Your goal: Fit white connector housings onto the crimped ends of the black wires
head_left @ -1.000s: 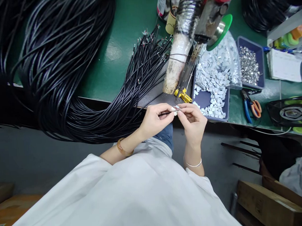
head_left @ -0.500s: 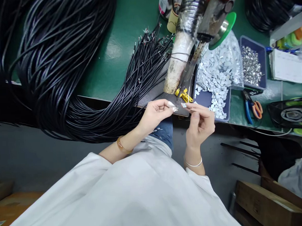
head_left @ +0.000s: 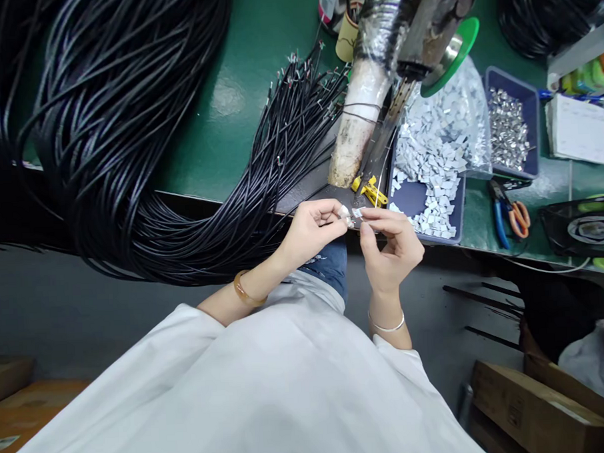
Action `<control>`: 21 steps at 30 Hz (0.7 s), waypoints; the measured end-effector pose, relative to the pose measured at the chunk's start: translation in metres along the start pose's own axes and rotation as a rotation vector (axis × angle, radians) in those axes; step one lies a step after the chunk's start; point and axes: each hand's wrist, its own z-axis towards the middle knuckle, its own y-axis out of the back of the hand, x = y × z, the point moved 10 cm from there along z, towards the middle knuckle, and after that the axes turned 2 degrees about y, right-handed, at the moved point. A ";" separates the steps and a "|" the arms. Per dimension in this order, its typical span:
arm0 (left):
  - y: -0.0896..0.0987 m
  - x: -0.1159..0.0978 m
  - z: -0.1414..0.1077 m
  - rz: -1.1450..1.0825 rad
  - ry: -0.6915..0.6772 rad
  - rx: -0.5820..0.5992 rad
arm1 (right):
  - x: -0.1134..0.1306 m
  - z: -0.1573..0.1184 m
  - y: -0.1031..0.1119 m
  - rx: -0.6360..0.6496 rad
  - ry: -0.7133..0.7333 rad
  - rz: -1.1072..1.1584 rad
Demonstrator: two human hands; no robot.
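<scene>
My left hand point(head_left: 315, 229) pinches a small metallic piece point(head_left: 350, 220) between thumb and fingertips at the bench's front edge. Close on its right, my right hand point(head_left: 393, 246) has a small whitish tag point(head_left: 357, 213) at its fingertips. The tag almost meets the metallic piece; whether they touch is too small to tell. Just beyond the hands lies a yellow plastic tool point(head_left: 370, 191), under the tip of a wrapped white tube point(head_left: 351, 137). Many similar pale pieces point(head_left: 438, 204) lie in a blue-grey tray point(head_left: 459, 226) to the right.
Thick bundles of black cable point(head_left: 129, 160) cover the left side of the green bench point(head_left: 226, 99). At the right are a tray of metal parts point(head_left: 508, 127), pliers point(head_left: 509, 214), a paper pad point(head_left: 585, 130) and a black fan point(head_left: 585, 231). Cardboard boxes point(head_left: 530, 403) stand below.
My right hand has moved slightly left, bringing the whitish tag nearer to the piece in my left hand. My left hand has hardly moved. The view has shifted a little.
</scene>
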 end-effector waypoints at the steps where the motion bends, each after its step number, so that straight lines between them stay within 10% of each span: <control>1: 0.000 -0.002 0.000 0.001 -0.013 -0.001 | -0.002 0.000 -0.001 0.011 -0.026 0.009; 7: 0.007 -0.002 0.002 -0.092 -0.005 -0.046 | -0.028 -0.007 0.005 -0.049 -0.226 0.079; 21: 0.013 -0.011 0.011 -0.018 -0.075 -0.101 | 0.003 -0.005 -0.011 0.056 0.209 -0.250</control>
